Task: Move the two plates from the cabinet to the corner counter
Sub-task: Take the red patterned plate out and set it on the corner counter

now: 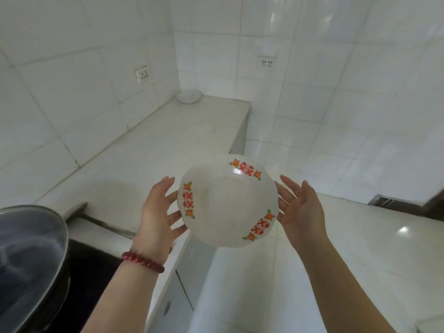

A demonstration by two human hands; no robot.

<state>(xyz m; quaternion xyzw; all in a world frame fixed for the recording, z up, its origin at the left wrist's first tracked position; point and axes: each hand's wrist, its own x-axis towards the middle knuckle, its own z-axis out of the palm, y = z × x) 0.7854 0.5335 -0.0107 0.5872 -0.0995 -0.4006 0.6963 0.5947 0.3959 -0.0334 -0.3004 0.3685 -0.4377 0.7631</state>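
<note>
Now, going left to right: at eight o'clock sits a glass-lidded wok [28,258] on the dark stove, out of my path. My left hand [157,212], with a red bead bracelet [143,258] at the wrist, is spread wide with the fingers cupped under the left rim of the plate [228,200]. That plate is a deep white one with red double-happiness marks and orange flowers, tilted toward me and held in the air past the near edge of the desk [149,150]. My right hand [300,207] mirrors the left, open and flat against the right rim, so the plate is pressed between both palms rather than pinched.

Up at twelve o'clock, in the far corner of the desk against the tiled walls, a white plate [189,96] already lies. So I judge one plate is delivered and this is the second, mid-carry. Next I need to step forward, level the plate, reach to twelve o'clock and set it beside or onto the first, keeping both hands firm, since an open-palmed hold could slip.
</note>
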